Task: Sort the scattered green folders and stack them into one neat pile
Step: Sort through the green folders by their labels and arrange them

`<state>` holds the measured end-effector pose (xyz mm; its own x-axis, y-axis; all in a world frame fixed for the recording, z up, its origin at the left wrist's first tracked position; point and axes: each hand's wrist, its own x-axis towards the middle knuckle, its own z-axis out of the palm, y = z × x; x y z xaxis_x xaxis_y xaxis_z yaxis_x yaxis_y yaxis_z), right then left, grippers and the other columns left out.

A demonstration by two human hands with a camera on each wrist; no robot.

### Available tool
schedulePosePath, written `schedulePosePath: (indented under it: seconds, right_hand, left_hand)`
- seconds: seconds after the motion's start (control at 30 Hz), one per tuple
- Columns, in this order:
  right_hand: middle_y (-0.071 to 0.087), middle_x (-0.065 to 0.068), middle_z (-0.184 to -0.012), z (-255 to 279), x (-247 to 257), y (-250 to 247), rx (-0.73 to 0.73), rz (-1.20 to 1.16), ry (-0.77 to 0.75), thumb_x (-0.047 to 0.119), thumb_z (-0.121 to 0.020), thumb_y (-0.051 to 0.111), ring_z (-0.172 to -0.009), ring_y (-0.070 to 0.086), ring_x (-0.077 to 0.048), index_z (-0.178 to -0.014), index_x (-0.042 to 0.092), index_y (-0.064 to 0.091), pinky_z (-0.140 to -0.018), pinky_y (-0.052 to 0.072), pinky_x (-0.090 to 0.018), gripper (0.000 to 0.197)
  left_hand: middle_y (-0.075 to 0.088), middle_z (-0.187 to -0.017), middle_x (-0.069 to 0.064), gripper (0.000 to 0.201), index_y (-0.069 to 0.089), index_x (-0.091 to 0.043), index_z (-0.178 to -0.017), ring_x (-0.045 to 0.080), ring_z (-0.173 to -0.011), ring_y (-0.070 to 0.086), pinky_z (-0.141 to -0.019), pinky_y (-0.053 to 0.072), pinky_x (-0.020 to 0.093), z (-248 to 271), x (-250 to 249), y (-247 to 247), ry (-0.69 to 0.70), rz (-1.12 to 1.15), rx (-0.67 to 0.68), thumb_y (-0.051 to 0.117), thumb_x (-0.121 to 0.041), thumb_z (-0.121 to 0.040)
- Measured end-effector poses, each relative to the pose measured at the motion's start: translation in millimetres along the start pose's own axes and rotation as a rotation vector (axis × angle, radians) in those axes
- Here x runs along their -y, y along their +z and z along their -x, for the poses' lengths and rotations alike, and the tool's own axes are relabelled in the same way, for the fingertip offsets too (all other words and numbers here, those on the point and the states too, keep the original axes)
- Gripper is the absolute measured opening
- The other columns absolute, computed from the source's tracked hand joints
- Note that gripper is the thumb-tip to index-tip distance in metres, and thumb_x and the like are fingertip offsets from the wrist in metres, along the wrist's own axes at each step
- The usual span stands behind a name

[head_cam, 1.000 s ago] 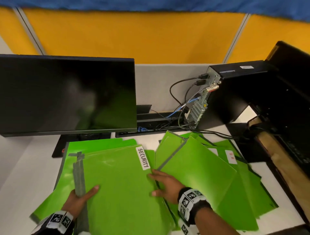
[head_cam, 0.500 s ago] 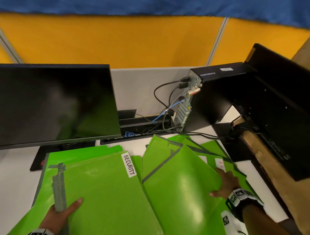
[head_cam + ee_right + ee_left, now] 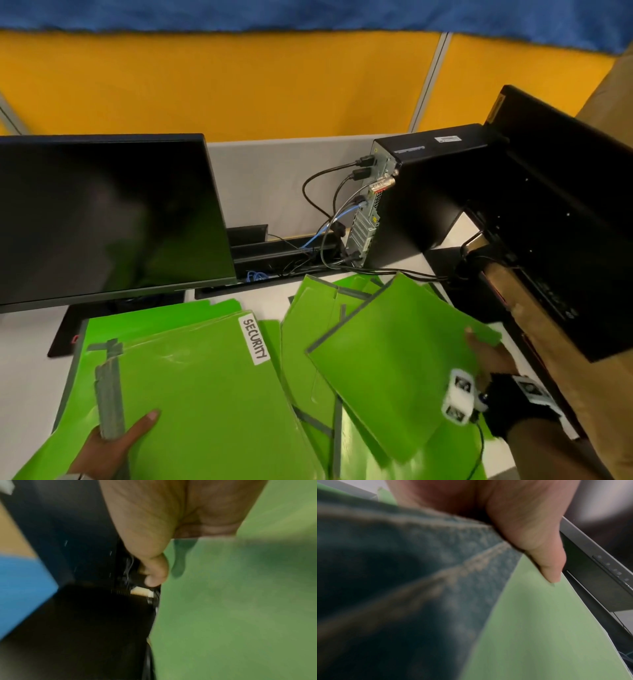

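Folders spread across the desk (image 3: pixel 24 370) before the screen and computer.

The SECURITY folder (image 3: pixel 212 394) lies atop the left pile, in front of the monitor (image 3: pixel 102 219); right of it the lifted folder (image 3: pixel 400 370) overlaps scattered folders (image 3: pixel 308 342), the computer tower (image 3: pixel 421 195) behind them.

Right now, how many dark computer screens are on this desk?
2. One monitor stands at the back left, behind the green folders. A second monitor is at the right edge, seen from behind and partly cut off. Others may be out of view.
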<state>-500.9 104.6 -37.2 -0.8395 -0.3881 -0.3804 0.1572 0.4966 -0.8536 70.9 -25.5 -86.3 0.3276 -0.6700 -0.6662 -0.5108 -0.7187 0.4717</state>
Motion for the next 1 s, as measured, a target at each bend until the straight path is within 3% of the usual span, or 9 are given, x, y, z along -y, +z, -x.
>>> schedulePosePath:
  seconds: [0.03, 0.1, 0.17, 0.23, 0.3, 0.5, 0.63, 0.8, 1.0]
  right_hand:
    - [0.064, -0.021, -0.111, -0.8, -5.6, 1.3, 0.029, 0.074, -0.029, 0.009, -0.088, 0.062, -0.088, 0.062, -0.031, -0.094, 0.006, 0.065, -0.084, 0.047, -0.042, 0.008]
    - [0.065, -0.023, -0.106, -5.4, -10.7, 0.7, 0.028, 0.216, -0.066, -0.001, -0.083, 0.063, -0.096, 0.062, -0.037, -0.087, 0.006, 0.065, -0.089, 0.048, -0.05, 0.008]
    - [0.061, -0.026, -0.115, -13.2, -14.4, -4.8, 0.006, 0.373, -0.059, -0.003, -0.08, 0.065, -0.107, 0.058, -0.041, -0.108, -0.008, 0.059, -0.092, 0.045, -0.044, 0.028]
    - [0.059, -0.026, -0.12, -18.7, -18.7, -9.0, 0.057, 0.493, -0.062, -0.002, -0.078, 0.067, -0.111, 0.056, -0.039, -0.119, -0.008, 0.054, -0.093, 0.044, -0.041, 0.043]
    - [0.059, -0.024, -0.124, -23.2, -21.4, -8.5, 0.072, 0.579, -0.087, 0.006, -0.076, 0.07, -0.112, 0.056, -0.038, -0.126, 0.001, 0.053, -0.096, 0.043, -0.043, 0.053]
    - [0.047, -0.012, -0.141, -5.4, -26.5, 9.5, 0.089, 0.726, -0.117, 0.046, -0.081, 0.065, -0.126, 0.048, -0.035, -0.15, 0.019, 0.017, -0.105, 0.036, -0.041, 0.088]
    - [0.005, -0.01, -0.158, 7.7, -58.1, 21.5, 0.237, 1.03, -0.018, 0.061, -0.071, 0.067, -0.145, 0.013, -0.029, -0.15, 0.02, -0.001, -0.115, 0.02, -0.039, 0.112]
    - [0.042, -0.019, -0.14, 9.5, -54.2, 21.7, 0.031, 1.086, -0.01, 0.045, -0.069, 0.077, -0.129, 0.042, -0.035, -0.143, 0.011, 0.031, -0.103, 0.04, -0.042, 0.094]
    - [0.028, -0.022, -0.146, 12.0, -50.6, 18.0, 0.016, 1.021, 0.245, 0.051, -0.06, 0.082, -0.131, 0.037, -0.039, -0.144, 0.002, 0.019, -0.101, 0.04, -0.045, 0.116]
  left_hand:
    - [0.032, -0.146, 0.029, 0.105, 0.025, 0.007, -0.142, 0.042, -0.126, 0.042, -0.111, 0.03, 0.048, 0.7, -0.4, 0.2, -0.001, -0.006, 0.005, 0.079, -0.043, -0.066]
    - [0.032, -0.146, 0.029, 0.105, 0.025, 0.006, -0.142, 0.041, -0.126, 0.042, -0.111, 0.029, 0.048, 1.9, -0.5, 0.5, 0.001, -0.001, 0.009, 0.079, -0.042, -0.067]
    - [0.034, -0.145, 0.029, 0.105, 0.026, 0.007, -0.141, 0.04, -0.124, 0.043, -0.111, 0.029, 0.048, 3.3, -0.5, -0.8, 0.005, 0.016, 0.011, 0.08, -0.041, -0.065]
    - [0.033, -0.145, 0.029, 0.106, 0.026, 0.007, -0.141, 0.04, -0.125, 0.043, -0.112, 0.029, 0.048, 4.7, -1.0, -1.8, 0.007, 0.01, 0.011, 0.08, -0.042, -0.065]
    - [0.032, -0.146, 0.029, 0.104, 0.025, 0.007, -0.142, 0.04, -0.127, 0.041, -0.112, 0.028, 0.047, 6.1, -1.6, -1.3, 0.014, 0.01, 0.01, 0.079, -0.041, -0.067]
    - [0.037, -0.141, 0.031, 0.101, 0.026, 0.009, -0.139, 0.04, -0.123, 0.044, -0.11, 0.032, 0.047, 8.9, -1.7, -1.8, 0.011, 0.017, 0.012, 0.078, -0.04, -0.068]
    - [0.04, -0.139, 0.032, 0.101, 0.029, 0.01, -0.138, 0.04, -0.12, 0.046, -0.109, 0.033, 0.047, 9.5, -2.3, -1.9, 0.011, 0.015, 0.016, 0.079, -0.04, -0.067]
    - [0.04, -0.138, 0.032, 0.1, 0.029, 0.01, -0.138, 0.041, -0.12, 0.046, -0.108, 0.034, 0.047, 12.3, -2.4, -2.5, 0.007, -0.007, 0.016, 0.079, -0.039, -0.067]
    - [0.034, -0.143, 0.031, 0.104, 0.023, 0.009, -0.141, 0.041, -0.125, 0.043, -0.109, 0.033, 0.047, 14.3, -4.8, -2.5, 0.006, -0.006, 0.021, 0.077, -0.042, -0.068]
